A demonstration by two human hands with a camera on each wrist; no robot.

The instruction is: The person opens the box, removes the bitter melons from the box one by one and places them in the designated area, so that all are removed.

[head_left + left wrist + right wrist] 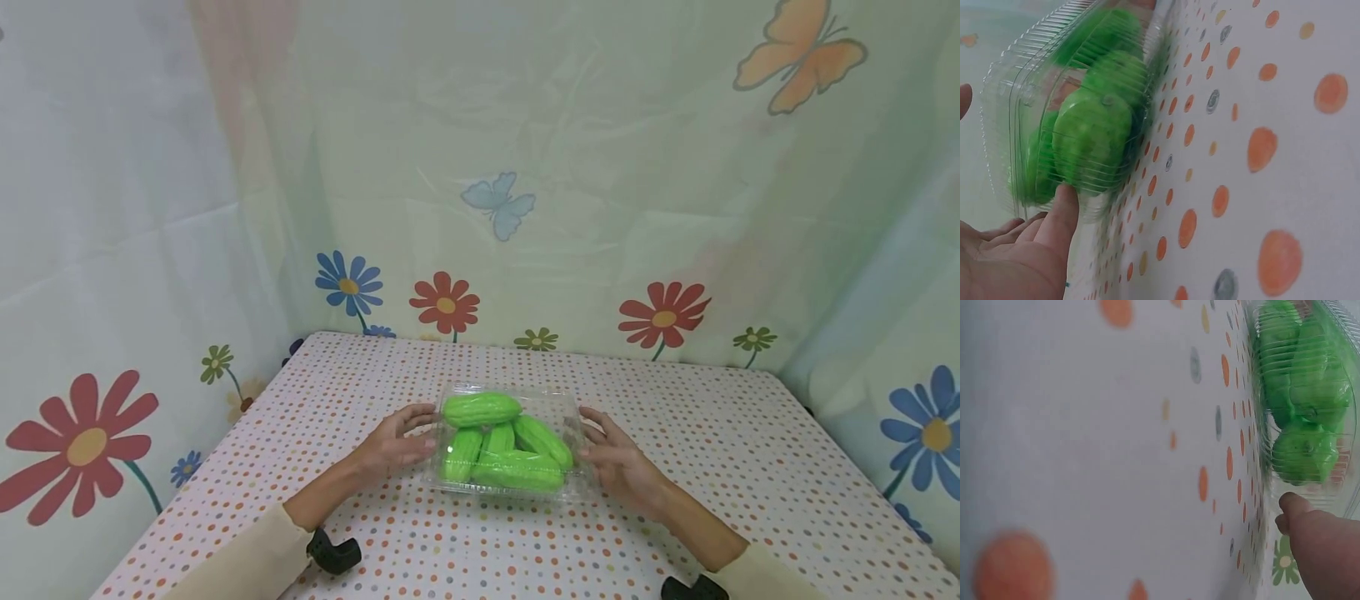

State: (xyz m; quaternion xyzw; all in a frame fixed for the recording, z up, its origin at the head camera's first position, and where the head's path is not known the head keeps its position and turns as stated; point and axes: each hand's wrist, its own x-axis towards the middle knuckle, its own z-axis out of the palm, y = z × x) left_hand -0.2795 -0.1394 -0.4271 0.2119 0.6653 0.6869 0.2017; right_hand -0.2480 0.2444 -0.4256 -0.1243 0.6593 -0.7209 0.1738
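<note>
Between the left hand (pixel 397 443) and the right hand (pixel 621 462) sat a clear box (pixel 557 407), flat on the dotted table (pixel 420 546), with green gourds (pixel 519 470) inside. Both hands were loosely spread, one at each end of the box, fingers extended rather than wrapped round it; whether every fingertip touched it could not be told. Behind each hand was a black mount (pixel 335 554). Beyond both, past the table, hung a flowered curtain (pixel 600 167).

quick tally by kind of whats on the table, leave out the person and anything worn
Green ridged vegetables: 5 visible
Clear plastic container: 1
Total: 6 in sight
</note>
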